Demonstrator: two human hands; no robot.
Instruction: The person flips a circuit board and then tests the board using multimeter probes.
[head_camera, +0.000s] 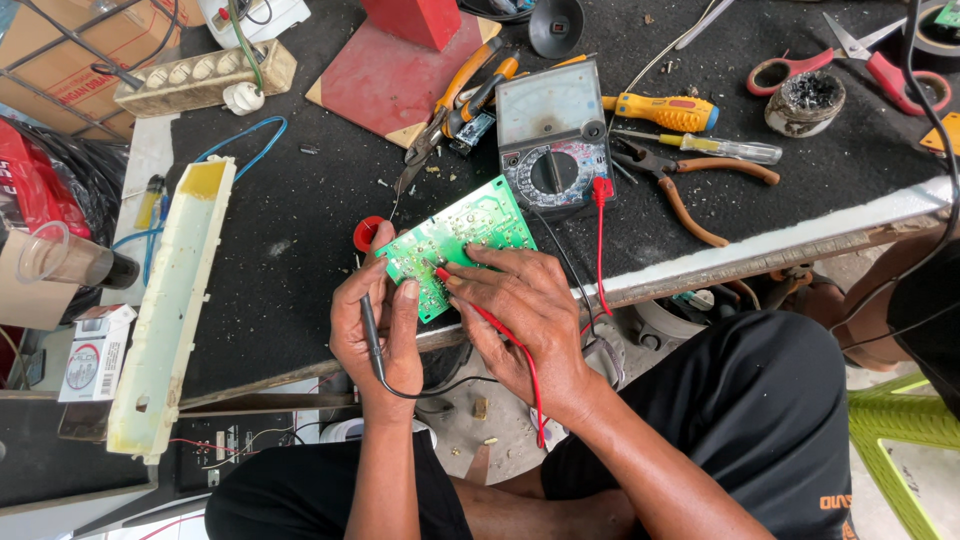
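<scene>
A green circuit board (470, 225) lies tilted at the front edge of a black-topped workbench (300, 230). My left hand (378, 325) grips the board's lower left corner and holds a black probe (368, 325) along its palm. My right hand (525, 320) pinches a red probe (443, 274) whose tip touches the board's face. Red and black leads run from the probes. Just behind the board stands an analog multimeter (553, 135) with a round dial.
Pliers (455, 100), yellow screwdrivers (665, 110), red scissors (850, 65) and a red board (385, 75) lie at the back. A long cream plastic housing (170, 300) and a power strip (205, 80) sit left. A small carton (95, 350) and plastic cup (55, 255) are far left.
</scene>
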